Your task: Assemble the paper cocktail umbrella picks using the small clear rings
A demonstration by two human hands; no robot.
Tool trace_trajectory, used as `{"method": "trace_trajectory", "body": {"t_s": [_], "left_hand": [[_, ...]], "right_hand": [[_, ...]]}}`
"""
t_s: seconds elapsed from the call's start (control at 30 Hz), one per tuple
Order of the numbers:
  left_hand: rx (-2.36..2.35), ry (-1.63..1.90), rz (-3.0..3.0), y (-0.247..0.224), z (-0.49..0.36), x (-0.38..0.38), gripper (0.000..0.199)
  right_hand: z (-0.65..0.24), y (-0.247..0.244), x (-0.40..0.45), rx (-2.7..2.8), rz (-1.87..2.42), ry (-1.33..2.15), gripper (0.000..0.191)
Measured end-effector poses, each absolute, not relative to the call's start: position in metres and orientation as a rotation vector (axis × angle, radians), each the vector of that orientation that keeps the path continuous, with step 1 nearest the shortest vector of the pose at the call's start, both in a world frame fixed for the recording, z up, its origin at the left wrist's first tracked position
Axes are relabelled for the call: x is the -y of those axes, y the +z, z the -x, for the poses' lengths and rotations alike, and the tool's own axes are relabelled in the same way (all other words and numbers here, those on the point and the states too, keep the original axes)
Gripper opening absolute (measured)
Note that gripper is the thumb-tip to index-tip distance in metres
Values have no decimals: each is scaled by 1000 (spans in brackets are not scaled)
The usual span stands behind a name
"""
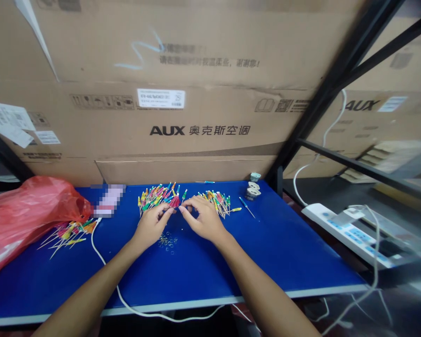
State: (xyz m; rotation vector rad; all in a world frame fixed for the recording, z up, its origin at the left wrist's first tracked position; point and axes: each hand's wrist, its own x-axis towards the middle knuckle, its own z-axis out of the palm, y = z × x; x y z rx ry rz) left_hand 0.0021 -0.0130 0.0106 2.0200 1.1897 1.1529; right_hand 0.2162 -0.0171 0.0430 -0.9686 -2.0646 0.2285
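My left hand [152, 225] and my right hand [203, 218] sit over a blue table top [210, 262], fingertips close together near the middle. What the fingertips pinch is too small to tell. Just behind my left hand lies a heap of thin sticks with colourful tips [157, 199]. A second heap [217, 203] lies beyond my right hand. A third spread of sticks [68, 232] lies farther left. Small clear rings [167, 242] are scattered on the blue surface just below my hands.
A red plastic bag [27, 220] spills over the left table edge. A white cable [105, 267] crosses the table's near left. A thin screwdriver [247, 207] and white plug fittings [252, 191] lie to the right. A power strip [347, 234] sits beyond the right edge. Cardboard boxes stand behind.
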Motion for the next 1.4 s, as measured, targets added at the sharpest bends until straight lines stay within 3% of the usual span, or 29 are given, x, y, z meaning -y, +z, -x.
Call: {"method": "trace_trajectory", "body": {"t_s": [0.53,0.83,1.07,1.4], "left_hand": [[-1213,1194,-1867,7,-2,8,30],[-966,1212,-1599,19,-10,16,34],[-1060,1129,-1867,17,-11,24,35],[-1159,1099,-2166,17,-7,19,24]], "right_hand": [[-215,40,15,1980,940,212,12],[-191,26,20,1858,759,596,28],[-185,20,13,1614,648,890,28],[-190,22,12,1567,712,801,32]]}}
